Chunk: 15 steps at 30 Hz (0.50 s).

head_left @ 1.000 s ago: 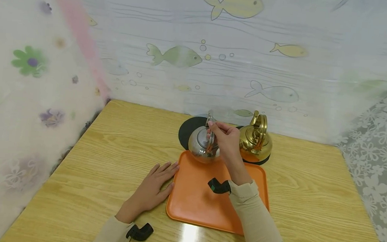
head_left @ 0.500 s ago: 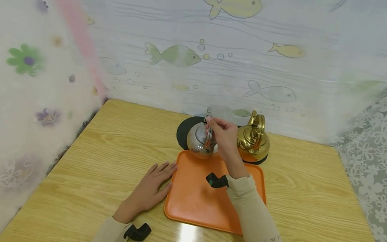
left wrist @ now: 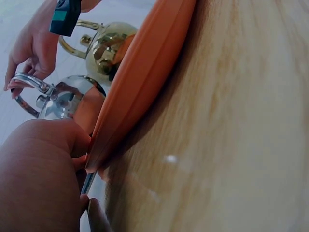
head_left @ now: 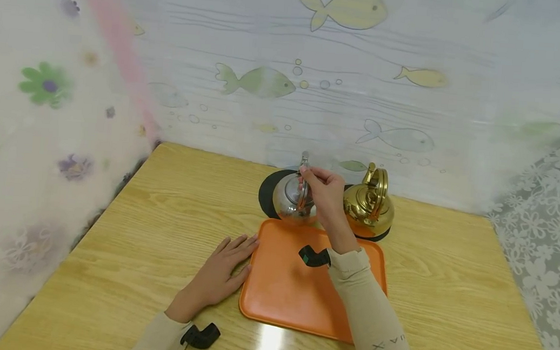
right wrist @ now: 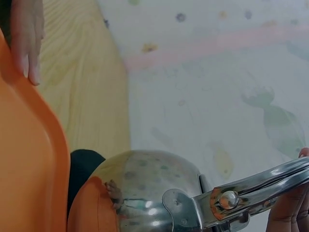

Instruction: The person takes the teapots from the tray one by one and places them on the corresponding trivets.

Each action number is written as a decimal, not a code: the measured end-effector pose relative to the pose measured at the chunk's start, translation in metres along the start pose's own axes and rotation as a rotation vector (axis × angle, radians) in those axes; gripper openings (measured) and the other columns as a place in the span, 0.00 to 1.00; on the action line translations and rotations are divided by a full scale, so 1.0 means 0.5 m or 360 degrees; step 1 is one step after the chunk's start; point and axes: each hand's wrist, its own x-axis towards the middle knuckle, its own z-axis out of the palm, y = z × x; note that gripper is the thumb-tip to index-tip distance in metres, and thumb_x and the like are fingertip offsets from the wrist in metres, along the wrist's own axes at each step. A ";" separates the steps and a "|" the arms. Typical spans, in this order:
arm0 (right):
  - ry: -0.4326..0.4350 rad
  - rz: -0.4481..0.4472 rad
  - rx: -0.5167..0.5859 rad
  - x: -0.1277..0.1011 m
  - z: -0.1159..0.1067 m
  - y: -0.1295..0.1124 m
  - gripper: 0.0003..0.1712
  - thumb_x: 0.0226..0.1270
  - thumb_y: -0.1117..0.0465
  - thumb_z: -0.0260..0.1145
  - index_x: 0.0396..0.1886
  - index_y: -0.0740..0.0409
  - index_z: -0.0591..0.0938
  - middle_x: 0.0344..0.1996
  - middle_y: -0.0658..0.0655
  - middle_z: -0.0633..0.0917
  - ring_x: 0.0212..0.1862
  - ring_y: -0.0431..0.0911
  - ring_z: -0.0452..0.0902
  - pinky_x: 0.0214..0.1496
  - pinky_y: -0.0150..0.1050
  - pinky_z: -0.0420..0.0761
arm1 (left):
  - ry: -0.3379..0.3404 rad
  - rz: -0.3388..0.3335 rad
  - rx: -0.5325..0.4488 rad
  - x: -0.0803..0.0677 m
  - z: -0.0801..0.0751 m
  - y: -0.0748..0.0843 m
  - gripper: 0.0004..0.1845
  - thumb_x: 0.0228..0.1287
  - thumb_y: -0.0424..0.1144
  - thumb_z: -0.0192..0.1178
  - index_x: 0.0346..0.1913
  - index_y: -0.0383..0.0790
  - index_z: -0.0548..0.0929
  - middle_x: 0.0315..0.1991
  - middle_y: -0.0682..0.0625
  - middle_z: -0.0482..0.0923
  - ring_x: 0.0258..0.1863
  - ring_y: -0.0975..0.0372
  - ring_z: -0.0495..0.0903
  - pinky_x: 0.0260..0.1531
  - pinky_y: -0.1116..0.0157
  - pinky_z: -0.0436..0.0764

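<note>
- The left hand (head_left: pixel 219 271) is lying flat on the desk (head_left: pixel 123 251) at lower centre, its fingers (head_left: pixel 243 243) straight and touching the left rim of the orange tray (head_left: pixel 282 289), likely to keep it from sliding.
- The tray is sitting at frame centre with nothing resting on its bare floor.
- The right hand (head_left: pixel 327 194) is reaching over the tray's far edge, fingers curled round the raised handle (right wrist: pixel 260 188) of the silver kettle (head_left: pixel 291 202), so the kettle is hanging upright from the grip.
- The kettle is at upper centre, over a black mat (head_left: pixel 270 190) and the tray's far rim; whether it is touching either is unclear.
- A gold kettle (head_left: pixel 369 203) is standing just right of the hand, crowding that side.
- A fish-print curtain (head_left: pixel 364 83) is closing off the back.
</note>
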 end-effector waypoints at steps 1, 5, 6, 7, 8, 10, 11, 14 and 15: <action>0.0003 -0.0001 -0.0002 0.001 -0.001 0.000 0.18 0.73 0.60 0.67 0.49 0.75 0.84 0.23 0.47 0.87 0.25 0.39 0.83 0.33 0.33 0.86 | -0.0004 0.0001 0.0003 0.000 0.000 0.000 0.28 0.76 0.44 0.56 0.75 0.41 0.71 0.76 0.49 0.66 0.76 0.49 0.63 0.75 0.39 0.56; 0.0007 0.0001 0.0006 0.005 -0.001 0.001 0.17 0.73 0.60 0.67 0.47 0.73 0.84 0.22 0.47 0.87 0.25 0.39 0.83 0.31 0.33 0.85 | -0.0013 -0.0006 0.0007 0.001 -0.001 0.001 0.28 0.76 0.45 0.56 0.75 0.41 0.71 0.76 0.49 0.66 0.77 0.49 0.63 0.75 0.40 0.56; 0.0007 0.0003 0.0008 0.007 -0.001 0.002 0.17 0.73 0.59 0.68 0.46 0.72 0.84 0.22 0.47 0.87 0.25 0.39 0.83 0.31 0.33 0.85 | -0.0014 -0.0006 0.0006 0.001 -0.001 0.001 0.28 0.76 0.45 0.56 0.75 0.41 0.71 0.76 0.49 0.66 0.77 0.49 0.63 0.75 0.40 0.56; 0.0004 0.0002 0.0009 0.009 0.000 0.003 0.17 0.73 0.59 0.68 0.46 0.72 0.84 0.22 0.47 0.87 0.25 0.39 0.83 0.31 0.33 0.85 | -0.0015 -0.0006 0.0007 0.002 -0.001 0.001 0.28 0.76 0.45 0.56 0.75 0.41 0.71 0.76 0.49 0.66 0.77 0.49 0.62 0.75 0.40 0.56; 0.0005 0.0002 0.0011 0.010 0.000 0.004 0.16 0.73 0.59 0.68 0.46 0.72 0.84 0.22 0.47 0.87 0.25 0.39 0.83 0.30 0.33 0.84 | -0.0015 -0.0005 0.0005 0.002 -0.002 0.001 0.28 0.76 0.44 0.56 0.75 0.41 0.71 0.76 0.49 0.66 0.77 0.49 0.63 0.75 0.40 0.56; 0.0002 0.0004 0.0014 0.013 0.001 0.006 0.17 0.73 0.59 0.67 0.47 0.72 0.84 0.22 0.48 0.87 0.24 0.39 0.83 0.30 0.33 0.85 | -0.0013 -0.0001 0.0007 0.002 -0.002 0.002 0.28 0.76 0.44 0.56 0.75 0.41 0.71 0.76 0.49 0.66 0.77 0.49 0.63 0.75 0.40 0.56; 0.0001 0.0003 0.0012 0.014 0.001 0.006 0.17 0.73 0.60 0.67 0.47 0.73 0.84 0.22 0.48 0.87 0.24 0.39 0.83 0.30 0.32 0.84 | -0.0010 0.0001 0.0007 0.002 -0.002 0.002 0.28 0.76 0.44 0.56 0.75 0.41 0.71 0.76 0.49 0.66 0.76 0.49 0.63 0.75 0.40 0.56; 0.0005 0.0009 0.0016 0.018 0.003 0.008 0.17 0.73 0.60 0.67 0.47 0.73 0.84 0.22 0.48 0.87 0.24 0.39 0.83 0.30 0.32 0.85 | 0.0004 0.0009 0.0006 0.001 -0.002 0.003 0.28 0.75 0.44 0.57 0.75 0.40 0.71 0.75 0.48 0.67 0.76 0.48 0.63 0.74 0.39 0.56; 0.0007 0.0014 0.0017 0.019 0.003 0.008 0.17 0.73 0.60 0.67 0.48 0.73 0.84 0.22 0.48 0.87 0.24 0.39 0.83 0.30 0.32 0.85 | 0.0010 0.0014 0.0008 0.001 -0.002 0.004 0.28 0.75 0.44 0.57 0.74 0.40 0.71 0.75 0.48 0.67 0.76 0.48 0.64 0.74 0.39 0.57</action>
